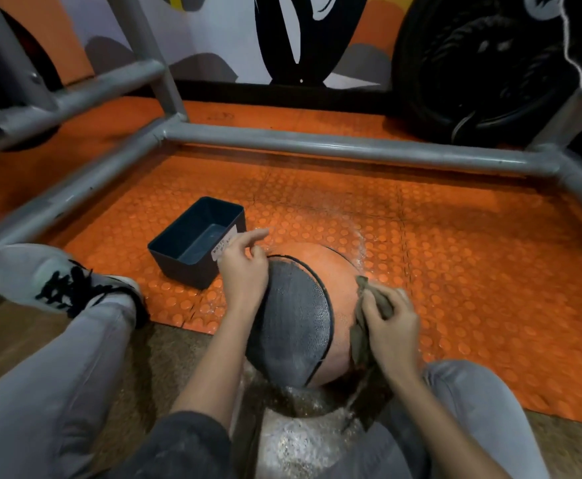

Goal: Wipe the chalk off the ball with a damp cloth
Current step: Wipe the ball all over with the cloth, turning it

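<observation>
The right hand has its fingers curled round a bunched grey-brown cloth and holds it against the right flank of the ball. The left hand lies on the ball's opposite side with its palm against the surface and its fingers loosely extended, gripping nothing.

The ball sits on the floor between the person's grey-trousered legs, at the near edge of the orange mat. Just left of it, almost touching the left hand, stands a dark rectangular bin with a white label on its near wall. Beyond and to the right of the ball the mat is open up to the grey pipe frame, which fences it on the far side and both flanks. A black tyre stands behind the far pipe.

The ball is pebbled, orange with one dark grey panel edged in black seams. The mat is covered in round raised studs. The cloth looks limp and creased, and the pipes are smooth and round.
</observation>
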{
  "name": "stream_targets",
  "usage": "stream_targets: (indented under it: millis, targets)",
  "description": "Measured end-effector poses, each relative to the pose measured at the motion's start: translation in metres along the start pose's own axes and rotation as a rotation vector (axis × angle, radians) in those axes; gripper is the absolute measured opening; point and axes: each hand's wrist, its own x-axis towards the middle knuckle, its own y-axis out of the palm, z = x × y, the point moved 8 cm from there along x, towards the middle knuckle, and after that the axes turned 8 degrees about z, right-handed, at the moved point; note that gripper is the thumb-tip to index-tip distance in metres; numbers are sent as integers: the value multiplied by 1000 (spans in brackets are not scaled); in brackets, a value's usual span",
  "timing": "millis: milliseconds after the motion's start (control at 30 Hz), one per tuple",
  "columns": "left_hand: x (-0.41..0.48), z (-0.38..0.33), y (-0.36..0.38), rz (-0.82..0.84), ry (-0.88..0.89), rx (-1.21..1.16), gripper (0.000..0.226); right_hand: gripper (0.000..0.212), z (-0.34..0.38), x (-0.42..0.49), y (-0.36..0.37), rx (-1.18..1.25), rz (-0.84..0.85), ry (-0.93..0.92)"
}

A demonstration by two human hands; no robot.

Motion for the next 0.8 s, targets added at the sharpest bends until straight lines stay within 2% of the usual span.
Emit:
stream_targets:
  millis: [100,167,233,367,433,533,567,700,800]
  targets:
    - [-14,20,7,92,-126,11,25,17,-2,3,0,-28,-26,51]
    - [-32,24,23,152,-95,92,32,21,8,-6,-1,-68,-46,5]
    - [-41,23,27,105,-45,165,39,28,31,-24,3,-168,-32,-132]
    - [-38,19,27,118,20,153,47,22,76,-22,25,-395,78,-436]
    - [-37,17,29,149,74,140,46,21,80,16,36,-471,125,-361]
    - [-35,19,28,167,90,98,44,17,59,71,48,-437,268,-48]
    - [-34,21,27,169,74,89,45,18,57,75,50,-436,291,-16]
    - [-26,21,23,119,12,200,35,20,77,29,50,-391,330,-139]
    - [-16,17,22,103,-4,244,22,26,89,-14,54,-332,438,-231]
